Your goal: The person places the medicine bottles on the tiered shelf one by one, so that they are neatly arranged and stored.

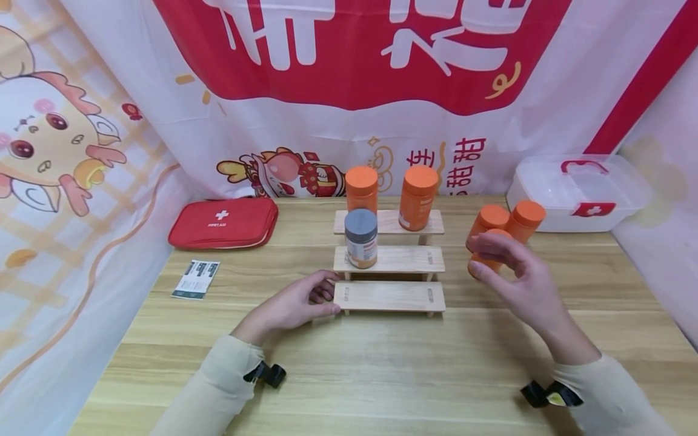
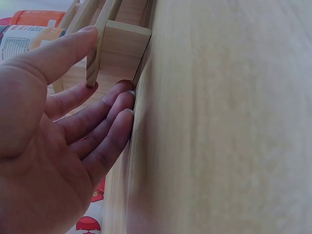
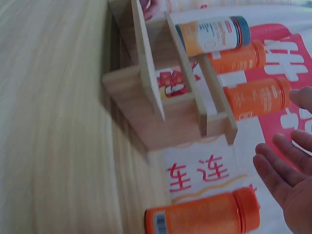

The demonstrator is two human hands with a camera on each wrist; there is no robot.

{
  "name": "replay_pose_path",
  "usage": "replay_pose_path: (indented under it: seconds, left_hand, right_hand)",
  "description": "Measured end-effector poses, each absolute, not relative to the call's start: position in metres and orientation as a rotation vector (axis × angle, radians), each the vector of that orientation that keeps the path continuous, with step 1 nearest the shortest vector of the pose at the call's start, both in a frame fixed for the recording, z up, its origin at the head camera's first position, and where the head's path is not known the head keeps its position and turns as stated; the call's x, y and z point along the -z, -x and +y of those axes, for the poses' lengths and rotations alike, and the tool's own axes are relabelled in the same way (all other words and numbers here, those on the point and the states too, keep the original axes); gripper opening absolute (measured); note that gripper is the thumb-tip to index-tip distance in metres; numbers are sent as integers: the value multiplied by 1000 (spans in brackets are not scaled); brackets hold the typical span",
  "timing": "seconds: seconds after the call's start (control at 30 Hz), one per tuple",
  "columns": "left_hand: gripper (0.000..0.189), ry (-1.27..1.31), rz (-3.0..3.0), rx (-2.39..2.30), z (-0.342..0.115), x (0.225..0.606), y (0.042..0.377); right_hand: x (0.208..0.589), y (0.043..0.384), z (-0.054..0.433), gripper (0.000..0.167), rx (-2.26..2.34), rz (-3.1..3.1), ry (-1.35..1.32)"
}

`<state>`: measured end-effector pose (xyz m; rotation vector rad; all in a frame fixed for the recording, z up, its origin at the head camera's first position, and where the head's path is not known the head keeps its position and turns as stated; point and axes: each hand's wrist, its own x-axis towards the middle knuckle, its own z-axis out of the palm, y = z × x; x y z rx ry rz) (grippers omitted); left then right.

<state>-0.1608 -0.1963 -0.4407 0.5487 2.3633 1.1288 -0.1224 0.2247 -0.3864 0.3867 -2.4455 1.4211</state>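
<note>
A three-step wooden rack (image 1: 389, 295) stands mid-table. My left hand (image 1: 297, 300) holds the left end of its lowest step, thumb and index finger at the edges of the board (image 2: 103, 36), other fingertips low by the tabletop. A grey-capped bottle (image 1: 362, 239) stands on the middle step's left. Two orange bottles, one left (image 1: 362, 188) and one right (image 1: 418, 200), are on the top step. My right hand (image 1: 518, 275) hovers with spread, bent fingers before three clustered orange bottles (image 1: 526, 221), partly hiding the front one. In the right wrist view, a gap separates it from the nearest bottle (image 3: 200, 214).
A red first-aid pouch (image 1: 223, 223) lies at the back left, with a printed card (image 1: 196, 279) in front of it. At the back right stands a translucent white box (image 1: 572, 194) with a red handle. Printed cloth (image 1: 305, 133) hangs behind the table.
</note>
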Motion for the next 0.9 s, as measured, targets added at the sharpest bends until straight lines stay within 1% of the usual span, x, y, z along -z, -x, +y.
replay_pose_path:
  seconds: [0.17,0.33,0.57,0.83,0.9]
  left_hand:
    - [56,-543,2370,-1121,-196,440,161]
    - [56,-530,2368,-1119,-195,439,161]
    - [55,-522,2368,-1114,-194,438,161]
    - [55,-520,2374,-1115,-194,438,160]
    - [54,-515,2373,-1117,-193,438,159]
  right_hand:
    - [395,118,240,51,-1416,-2414,-363]
    - [401,114,258,49,-1392,-2394,-322]
    - [407,110,273,46,-1357,-2435,-201]
    - [417,112,284,48,-1302,-2525,-22]
    - [419,114,287,51,-1286,-2563,22]
